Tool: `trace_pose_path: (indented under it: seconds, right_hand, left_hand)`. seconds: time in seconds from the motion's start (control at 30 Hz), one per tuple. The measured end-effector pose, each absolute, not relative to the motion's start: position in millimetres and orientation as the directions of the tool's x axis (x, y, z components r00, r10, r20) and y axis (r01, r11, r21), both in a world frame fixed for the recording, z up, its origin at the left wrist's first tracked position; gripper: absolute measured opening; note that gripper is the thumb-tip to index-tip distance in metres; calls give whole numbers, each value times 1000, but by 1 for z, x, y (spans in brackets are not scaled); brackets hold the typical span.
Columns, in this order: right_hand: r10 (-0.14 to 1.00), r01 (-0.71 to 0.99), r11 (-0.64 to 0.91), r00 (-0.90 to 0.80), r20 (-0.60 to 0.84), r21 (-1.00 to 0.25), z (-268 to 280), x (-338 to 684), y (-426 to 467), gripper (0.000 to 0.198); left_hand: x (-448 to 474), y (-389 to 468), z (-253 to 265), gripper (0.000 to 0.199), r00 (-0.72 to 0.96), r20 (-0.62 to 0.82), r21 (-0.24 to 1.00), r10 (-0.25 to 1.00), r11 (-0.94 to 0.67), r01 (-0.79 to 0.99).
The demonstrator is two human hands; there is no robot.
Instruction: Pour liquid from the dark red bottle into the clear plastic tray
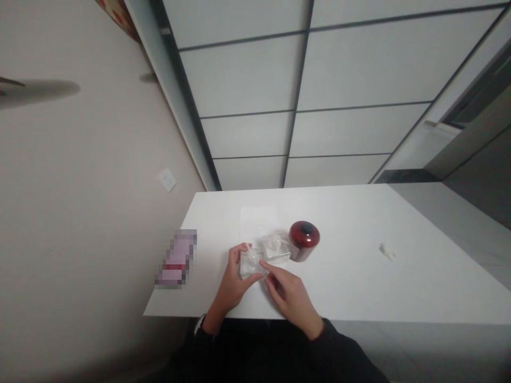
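My left hand (233,276) grips a small whitish, see-through package (246,269) by its edges, fingers at the far side and thumb at the near side. A pale round piece (253,257) shows on top of it. My right hand (293,295) comes in from the right. Its index finger is stretched out and touches the package by the round piece, while the other fingers are bent and apart from it. Just beyond lies a second clear-wrapped package (275,248), against a dark red jar (304,239) with a black knob on top.
The white table (347,282) has a blurred-out pinkish item (178,259) at its left edge. A crumpled white scrap (386,251) lies to the right. A faint pale sheet (257,218) is behind the packages. A wall with a socket (167,180) stands left, panelled doors (247,133) behind.
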State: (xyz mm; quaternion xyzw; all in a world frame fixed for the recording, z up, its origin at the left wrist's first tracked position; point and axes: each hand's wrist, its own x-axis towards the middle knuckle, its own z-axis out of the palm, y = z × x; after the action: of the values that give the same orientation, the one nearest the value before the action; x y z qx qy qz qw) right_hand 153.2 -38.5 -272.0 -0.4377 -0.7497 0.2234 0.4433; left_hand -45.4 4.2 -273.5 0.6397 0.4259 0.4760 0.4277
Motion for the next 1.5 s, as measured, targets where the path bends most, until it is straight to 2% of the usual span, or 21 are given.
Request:
trace_pose_path:
  seconds: [0.13, 0.27, 0.5, 0.67, 0.77, 0.87, 0.93, 1.13, 1.33, 1.5]
  right_hand:
    - [854, 461, 519, -233, 466, -720, -272, 154, -38, 43]
    - [855, 466, 516, -230, 465, -719, -271, 154, -37, 43]
    - [854, 455, 518, -229, 467, -725, -271, 154, -37, 45]
    - [854, 465, 518, -236, 464, -718, -268, 153, -37, 43]
    - [855, 470, 516, -233, 464, -716, -267, 154, -37, 43]
    - [856, 473, 515, -233, 462, -715, -267, 154, -38, 42]
    - [858, 474, 512, -234, 458, -717, -267, 154, -38, 42]
    - [850, 470, 523, -228, 475, -711, -267, 154, -38, 42]
    - [863, 468, 503, -234, 448, -726, -269, 155, -38, 45]
    - [858, 468, 512, -242, 453, -720, -271, 155, -39, 46]
  left_hand:
    - [-46, 5, -272, 57, 231, 252, 928, 940, -302, 218]
    - [-44, 6, -271, 52, 198, 259, 947, 945, -288, 139]
    - [-48, 1, -266, 70, 241, 266, 912, 934, -324, 251]
    - [-53, -5, -245, 57, 279, 317, 853, 906, -401, 334]
    - [-53, -5, -229, 58, 305, 289, 833, 908, -395, 387]
    - [-50, -1, -218, 50, 308, 255, 821, 916, -374, 431]
    - [-47, 2, -214, 42, 283, 243, 827, 928, -351, 439]
    - [-42, 0, -205, 47, 90, 297, 899, 951, -310, 310]
    - [-37, -3, -201, 47, -42, 345, 898, 938, -317, 305]
    - [-33, -3, -199, 45, -31, 351, 896, 936, -326, 301]
